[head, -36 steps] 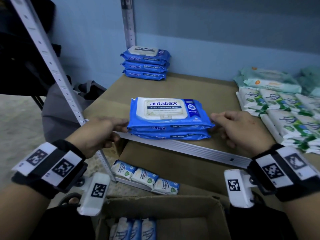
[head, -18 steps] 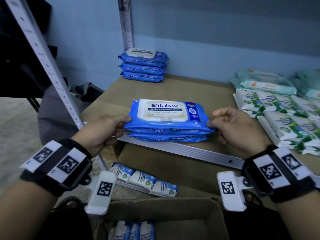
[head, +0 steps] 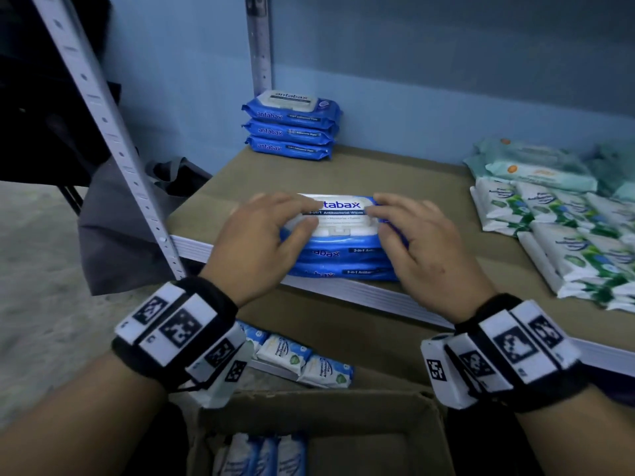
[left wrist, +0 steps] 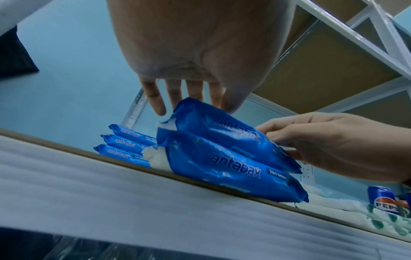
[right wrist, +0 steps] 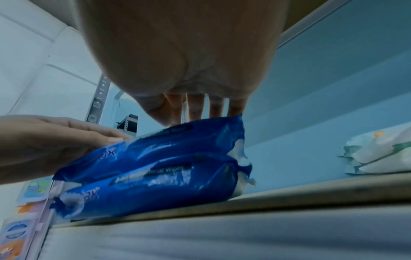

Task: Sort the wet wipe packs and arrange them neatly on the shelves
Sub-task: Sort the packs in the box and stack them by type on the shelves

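"antabax" on the blue wipe packs (head: 343, 249), rear stack (head: 292, 125) too, "PEPSI" on a can (left wrist: 383, 202)

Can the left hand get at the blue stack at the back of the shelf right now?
Probably yes. The left hand rests on the front blue packs, and only bare shelf lies between them and the back stack. It would have to let go first.
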